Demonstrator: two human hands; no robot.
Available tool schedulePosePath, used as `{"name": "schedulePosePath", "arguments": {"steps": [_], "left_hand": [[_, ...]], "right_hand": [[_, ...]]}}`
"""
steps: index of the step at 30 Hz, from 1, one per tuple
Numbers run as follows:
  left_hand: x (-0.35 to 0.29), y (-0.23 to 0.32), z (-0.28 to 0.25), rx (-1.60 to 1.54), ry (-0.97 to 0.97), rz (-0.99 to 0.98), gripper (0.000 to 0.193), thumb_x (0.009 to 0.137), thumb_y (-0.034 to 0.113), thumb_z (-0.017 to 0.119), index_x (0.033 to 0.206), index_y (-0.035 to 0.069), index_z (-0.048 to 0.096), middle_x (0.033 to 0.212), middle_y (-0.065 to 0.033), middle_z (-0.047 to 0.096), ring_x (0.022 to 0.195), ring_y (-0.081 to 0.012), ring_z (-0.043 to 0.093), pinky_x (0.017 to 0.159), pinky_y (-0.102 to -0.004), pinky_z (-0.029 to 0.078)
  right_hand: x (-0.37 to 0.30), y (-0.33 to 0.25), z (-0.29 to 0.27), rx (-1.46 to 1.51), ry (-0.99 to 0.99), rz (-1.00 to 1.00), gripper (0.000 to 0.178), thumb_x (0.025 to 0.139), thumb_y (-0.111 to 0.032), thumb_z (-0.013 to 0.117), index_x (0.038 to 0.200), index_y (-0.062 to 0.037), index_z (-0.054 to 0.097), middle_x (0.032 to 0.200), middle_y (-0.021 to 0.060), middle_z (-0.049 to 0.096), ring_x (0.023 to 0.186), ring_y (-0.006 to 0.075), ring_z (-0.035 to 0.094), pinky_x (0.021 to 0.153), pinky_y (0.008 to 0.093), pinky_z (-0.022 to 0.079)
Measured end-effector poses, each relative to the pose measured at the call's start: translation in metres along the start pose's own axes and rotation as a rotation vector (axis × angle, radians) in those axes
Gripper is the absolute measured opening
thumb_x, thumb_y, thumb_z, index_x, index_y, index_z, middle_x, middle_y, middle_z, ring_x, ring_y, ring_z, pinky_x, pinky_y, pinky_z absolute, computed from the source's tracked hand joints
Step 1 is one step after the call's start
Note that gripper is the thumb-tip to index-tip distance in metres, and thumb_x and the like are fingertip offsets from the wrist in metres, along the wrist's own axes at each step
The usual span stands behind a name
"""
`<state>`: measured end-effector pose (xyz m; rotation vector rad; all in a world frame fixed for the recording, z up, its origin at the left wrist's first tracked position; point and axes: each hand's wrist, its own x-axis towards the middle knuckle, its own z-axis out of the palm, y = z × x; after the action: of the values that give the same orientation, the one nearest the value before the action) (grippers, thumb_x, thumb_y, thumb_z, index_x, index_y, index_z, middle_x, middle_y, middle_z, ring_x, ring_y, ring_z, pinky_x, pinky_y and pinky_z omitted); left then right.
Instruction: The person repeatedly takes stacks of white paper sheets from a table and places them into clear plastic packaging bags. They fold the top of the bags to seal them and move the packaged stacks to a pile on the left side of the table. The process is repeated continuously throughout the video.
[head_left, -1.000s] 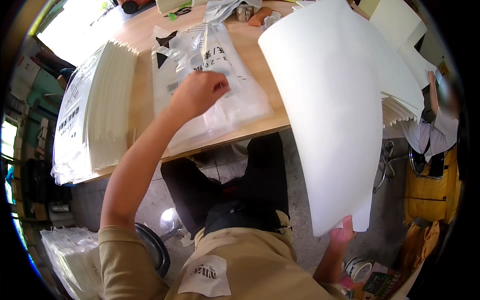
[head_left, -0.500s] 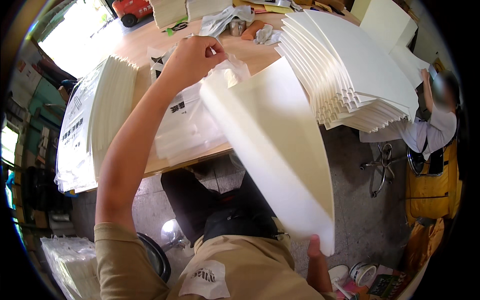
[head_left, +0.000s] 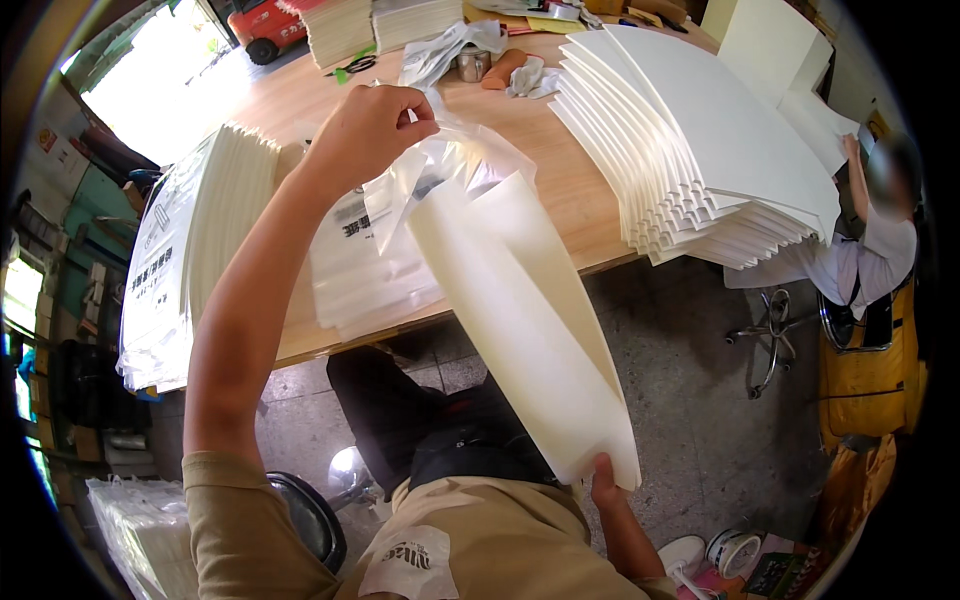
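Note:
My left hand [head_left: 375, 132] is raised over the table, its fingers pinched on the upper edge of a clear plastic bag [head_left: 475, 150]. The bag's mouth gapes around the far end of a folded white sheet [head_left: 510, 330], which looks like foam or thick card. That sheet slants from the table's front edge down toward my body. At its near lower end my right hand [head_left: 606, 485] grips it, thumb on top and the other fingers hidden underneath. Flat printed plastic bags [head_left: 375, 275] lie in a pile on the table below my left wrist.
Folded white sheets [head_left: 690, 130] are stacked at the table's right side. Another stack in printed plastic [head_left: 165, 265] stands at the left. Scissors [head_left: 355, 66], a metal cup [head_left: 473, 64] and an orange roll [head_left: 504, 70] lie farther back. A person [head_left: 870, 235] sits at the right.
The folded sheet has shifted left and narrowed, its two sides closer together. The bag is lifted and spread wider around its far end. My right hand has moved left and slightly up.

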<state>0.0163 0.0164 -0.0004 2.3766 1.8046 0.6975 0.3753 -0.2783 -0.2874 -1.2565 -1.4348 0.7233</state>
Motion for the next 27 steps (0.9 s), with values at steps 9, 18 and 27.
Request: {"name": "schedulePosePath", "arguments": {"steps": [9,18,27], "left_hand": [[-0.007,-0.003,0.004,0.025,-0.019,0.096,0.018,0.092,0.017,0.067,0.095,-0.001,0.069,0.069,-0.0122,0.062,0.060,-0.0187,0.054,0.061,-0.0345,0.047],[-0.004,0.013,0.015,-0.081,0.039,0.074,0.020,0.092,0.018,0.066,0.095,-0.001,0.069,0.070,-0.0121,0.066,0.061,-0.0192,0.057,0.063,-0.0331,0.048],[0.001,0.020,0.013,-0.023,0.004,0.040,0.020,0.092,0.018,0.066,0.094,-0.002,0.069,0.071,-0.0128,0.066,0.061,-0.0196,0.058,0.063,-0.0335,0.048]], "right_hand": [[0.001,0.008,0.004,-0.178,-0.022,-0.030,0.026,0.095,-0.017,0.058,0.110,0.0020,0.068,0.091,0.0172,0.073,0.075,0.0274,0.073,0.062,0.0350,0.056],[0.006,0.003,0.010,-0.329,-0.035,-0.174,0.037,0.096,-0.019,0.059,0.119,0.0104,0.061,0.096,0.0218,0.071,0.074,0.0325,0.071,0.062,0.0378,0.056],[0.001,0.051,-0.015,-0.492,-0.206,-0.312,0.054,0.093,-0.008,0.057,0.142,0.0036,0.037,0.118,0.0327,0.064,0.090,0.0374,0.073,0.065,0.0371,0.059]]}}
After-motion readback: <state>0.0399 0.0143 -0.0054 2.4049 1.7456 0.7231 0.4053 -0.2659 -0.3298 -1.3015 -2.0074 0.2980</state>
